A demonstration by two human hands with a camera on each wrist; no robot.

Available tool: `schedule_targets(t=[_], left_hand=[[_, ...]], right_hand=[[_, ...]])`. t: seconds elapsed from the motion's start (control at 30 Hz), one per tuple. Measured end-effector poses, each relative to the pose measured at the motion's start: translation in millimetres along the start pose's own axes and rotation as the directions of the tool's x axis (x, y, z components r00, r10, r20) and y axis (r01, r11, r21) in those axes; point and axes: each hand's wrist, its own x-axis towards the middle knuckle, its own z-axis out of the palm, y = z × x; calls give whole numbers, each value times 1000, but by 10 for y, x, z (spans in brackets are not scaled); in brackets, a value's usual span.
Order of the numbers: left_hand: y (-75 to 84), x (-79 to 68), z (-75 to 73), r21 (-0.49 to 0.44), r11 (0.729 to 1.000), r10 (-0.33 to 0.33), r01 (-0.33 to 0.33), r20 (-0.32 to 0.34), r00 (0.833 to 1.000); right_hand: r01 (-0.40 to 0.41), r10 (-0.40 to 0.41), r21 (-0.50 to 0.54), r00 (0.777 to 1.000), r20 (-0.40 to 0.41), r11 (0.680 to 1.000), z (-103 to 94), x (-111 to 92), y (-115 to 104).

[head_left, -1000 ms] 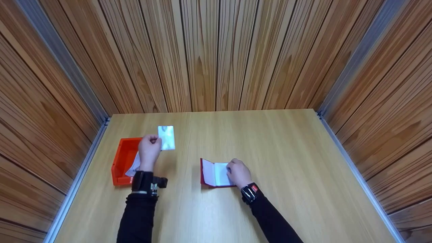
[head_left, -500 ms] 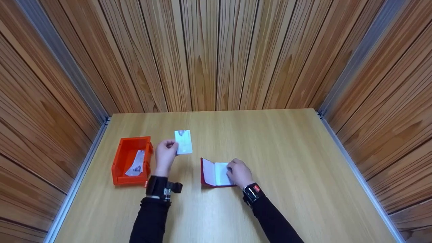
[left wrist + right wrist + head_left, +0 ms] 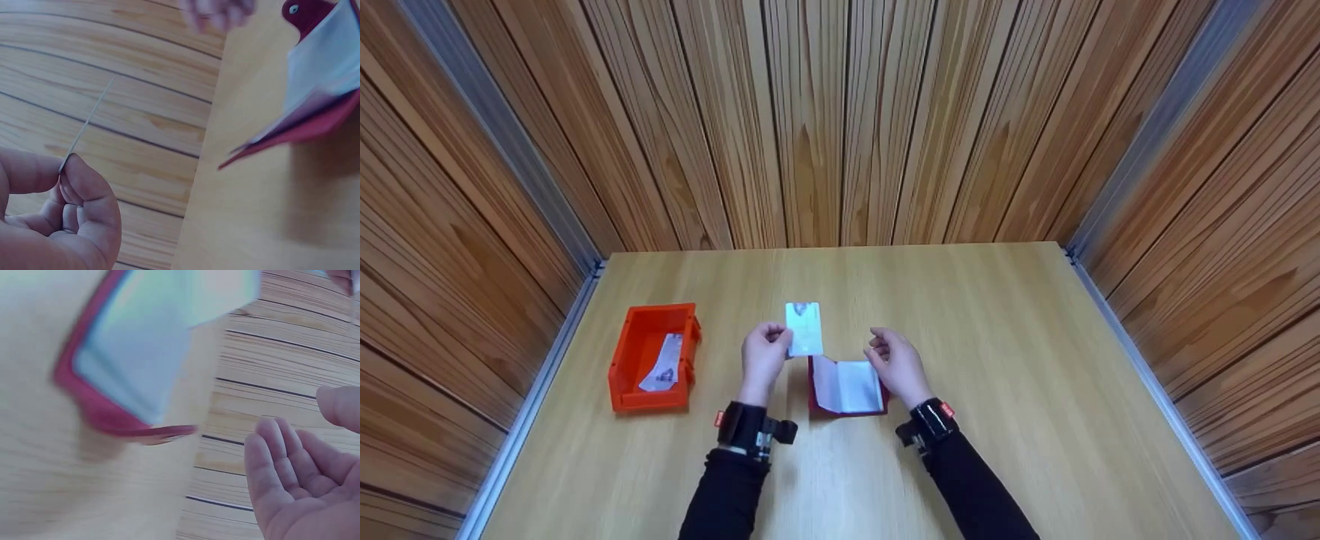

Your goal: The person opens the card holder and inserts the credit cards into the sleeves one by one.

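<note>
A thin pale card [image 3: 805,330] is pinched at its lower left edge by my left hand [image 3: 763,360]; the left wrist view shows the card [image 3: 87,124] edge-on between thumb and finger. Below and to its right, a red card holder [image 3: 849,390] lies spread on the table with its clear plastic sleeves showing. A snap tab [image 3: 306,14] sticks out from its cover in the left wrist view. My right hand [image 3: 898,364] hovers at the holder's upper right, fingers relaxed and holding nothing; the right wrist view shows the palm of that hand [image 3: 304,484] apart from the holder.
An orange bin [image 3: 634,330] stands at the left of the wooden table [image 3: 997,360], with a printed white packet [image 3: 664,365] inside. Wood-panelled walls [image 3: 840,127] enclose the back and sides.
My left hand has carried the card rightward from over the bin to just above the card holder. My right hand has let go of the holder's right side and lifted slightly.
</note>
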Motion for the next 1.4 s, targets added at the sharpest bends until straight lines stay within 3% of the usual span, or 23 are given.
schedule_targets(t=[0.23,0.53,0.83,1.07,1.4], left_hand=[[-30,-87,163,50,998,40,-41,18,999],[-68,-149,299,132,991,-7,1,45,999],[-144,-219,402,74,997,23,-28,65,998],[-157,-255,471,54,998,29,-32,64,998],[-181,-282,509,65,998,6,-10,70,998]], right_hand=[[-67,65,82,998,26,994,-36,24,-174],[-101,97,110,994,47,989,-49,56,-300],[-175,155,239,983,101,955,-21,46,-361],[-147,139,136,988,66,980,4,45,-359],[-224,213,161,973,87,961,17,49,-347]])
